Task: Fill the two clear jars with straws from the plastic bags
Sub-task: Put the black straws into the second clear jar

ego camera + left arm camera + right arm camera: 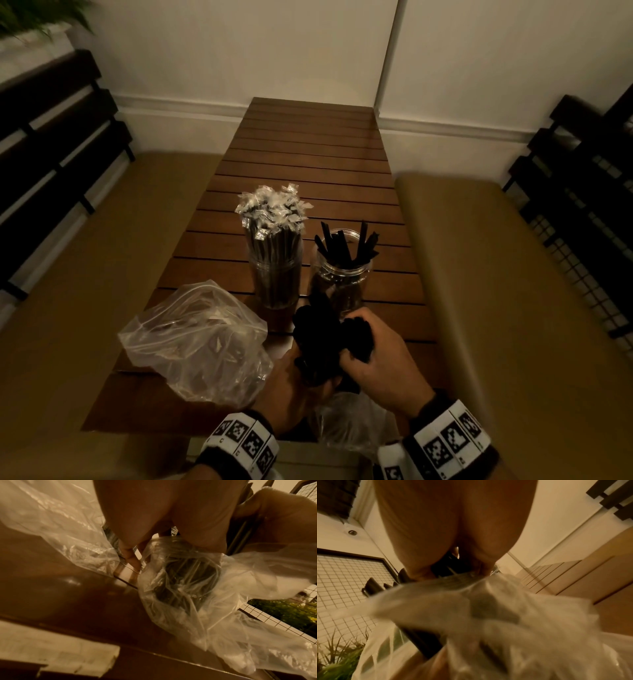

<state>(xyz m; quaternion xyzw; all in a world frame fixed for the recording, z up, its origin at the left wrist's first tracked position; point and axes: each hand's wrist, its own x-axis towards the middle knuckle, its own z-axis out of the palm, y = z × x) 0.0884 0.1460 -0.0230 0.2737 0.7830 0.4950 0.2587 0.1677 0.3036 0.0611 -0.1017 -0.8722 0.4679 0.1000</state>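
Observation:
Two clear jars stand mid-table. The left jar (275, 270) is packed with straws in clear wrappers. The right jar (340, 274) holds a few black straws. Just in front of the jars, both hands grip one bundle of black straws (320, 339). My left hand (301, 370) holds it low, and my right hand (356, 346) curls round its right side. The bundle's lower end is still inside a clear plastic bag (349, 421) hanging below the hands, seen in the left wrist view as the bag (188, 581). In the right wrist view the black straws (443, 563) show past the palm.
A second, crumpled clear bag (195, 339) lies on the slatted wooden table (308, 154), left of the hands. Tan cushioned benches flank the table on the left (85, 274) and right (496, 274). A white wall closes off the far end.

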